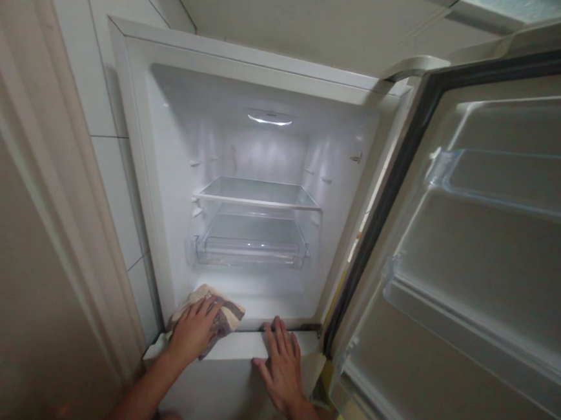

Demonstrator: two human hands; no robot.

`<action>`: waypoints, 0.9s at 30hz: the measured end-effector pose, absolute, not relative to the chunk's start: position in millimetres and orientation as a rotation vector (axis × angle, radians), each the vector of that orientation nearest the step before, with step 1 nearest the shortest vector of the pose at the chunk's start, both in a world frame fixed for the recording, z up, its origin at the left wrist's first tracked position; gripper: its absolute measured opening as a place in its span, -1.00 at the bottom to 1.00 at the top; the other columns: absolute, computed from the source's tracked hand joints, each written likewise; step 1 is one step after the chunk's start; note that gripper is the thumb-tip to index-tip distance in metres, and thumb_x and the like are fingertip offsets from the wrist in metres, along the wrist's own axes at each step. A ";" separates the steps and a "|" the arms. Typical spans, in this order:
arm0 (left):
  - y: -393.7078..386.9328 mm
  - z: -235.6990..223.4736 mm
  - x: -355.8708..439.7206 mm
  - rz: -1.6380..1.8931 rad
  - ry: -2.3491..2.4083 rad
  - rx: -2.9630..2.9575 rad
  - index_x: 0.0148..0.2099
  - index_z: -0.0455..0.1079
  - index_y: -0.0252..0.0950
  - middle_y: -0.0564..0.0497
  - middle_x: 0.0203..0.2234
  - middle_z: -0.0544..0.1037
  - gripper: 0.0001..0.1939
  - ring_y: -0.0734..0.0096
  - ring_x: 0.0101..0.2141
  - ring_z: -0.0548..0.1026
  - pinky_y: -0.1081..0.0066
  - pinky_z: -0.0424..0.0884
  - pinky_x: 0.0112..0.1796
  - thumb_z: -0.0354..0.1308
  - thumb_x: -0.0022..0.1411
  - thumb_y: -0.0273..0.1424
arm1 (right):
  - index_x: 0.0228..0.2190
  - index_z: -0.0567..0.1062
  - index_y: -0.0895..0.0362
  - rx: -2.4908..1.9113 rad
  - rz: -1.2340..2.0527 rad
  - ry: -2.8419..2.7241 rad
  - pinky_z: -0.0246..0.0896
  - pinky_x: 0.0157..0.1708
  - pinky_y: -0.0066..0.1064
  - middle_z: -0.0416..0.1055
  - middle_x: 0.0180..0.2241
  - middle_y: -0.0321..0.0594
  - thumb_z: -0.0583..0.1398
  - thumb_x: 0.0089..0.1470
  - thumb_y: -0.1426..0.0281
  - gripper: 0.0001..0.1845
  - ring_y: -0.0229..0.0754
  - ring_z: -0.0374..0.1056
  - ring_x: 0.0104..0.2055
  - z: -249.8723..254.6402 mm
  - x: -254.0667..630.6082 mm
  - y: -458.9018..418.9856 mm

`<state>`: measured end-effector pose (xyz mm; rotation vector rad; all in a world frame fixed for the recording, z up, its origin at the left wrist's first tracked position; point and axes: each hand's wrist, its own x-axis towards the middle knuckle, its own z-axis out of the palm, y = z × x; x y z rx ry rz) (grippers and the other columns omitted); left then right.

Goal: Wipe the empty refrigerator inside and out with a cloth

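My left hand lies over a beige-and-brown cloth, pressing it against the front left edge of the refrigerator's floor. Part of the cloth is hidden under the fingers and hangs over the lip. My right hand holds nothing; its fingers are spread on the top edge of the lower white door, just below the compartment opening. Both hands are at the bottom of the open refrigerator compartment, which is white and lit inside.
A glass shelf sits mid-height inside, above a clear-fronted drawer or shelf. To the right, the refrigerator door stands open with clear racks. A door frame and tiled wall are close on the left.
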<state>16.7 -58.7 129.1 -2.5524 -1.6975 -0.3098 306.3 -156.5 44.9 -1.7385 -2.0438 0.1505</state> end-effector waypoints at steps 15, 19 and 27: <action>-53.5 134.6 41.0 -0.225 -1.718 -2.711 0.56 0.23 -0.24 -0.17 0.54 0.23 -0.19 -0.13 0.50 0.20 -0.10 0.11 0.48 0.27 0.30 -0.38 | 0.50 0.28 -0.07 -1.651 -0.026 -2.013 0.44 0.32 -0.11 0.22 0.48 -0.09 0.30 0.31 0.28 -0.20 0.17 0.34 0.42 -64.7 381.9 -257.3; -50.0 129.8 79.1 -0.244 -1.672 -2.685 0.54 0.27 -0.23 -0.18 0.53 0.27 -0.24 -0.13 0.49 0.23 -0.04 0.16 0.46 0.28 0.33 -0.36 | 0.53 0.21 0.00 -1.776 -0.046 -2.023 0.42 0.34 -0.02 0.04 0.54 -0.07 0.31 0.20 0.37 -0.06 0.24 0.23 0.49 -44.2 372.8 -259.4; -70.3 131.0 202.5 -0.355 -1.548 -2.686 0.50 0.34 -0.20 -0.25 0.47 0.36 -0.27 -0.21 0.41 0.32 -0.12 0.33 0.32 0.36 0.33 -0.33 | 0.54 0.17 0.07 -1.839 -0.147 -2.004 0.36 0.40 -0.11 0.08 0.52 -0.13 0.27 0.05 0.52 0.06 0.17 0.20 0.51 -45.2 335.1 -197.1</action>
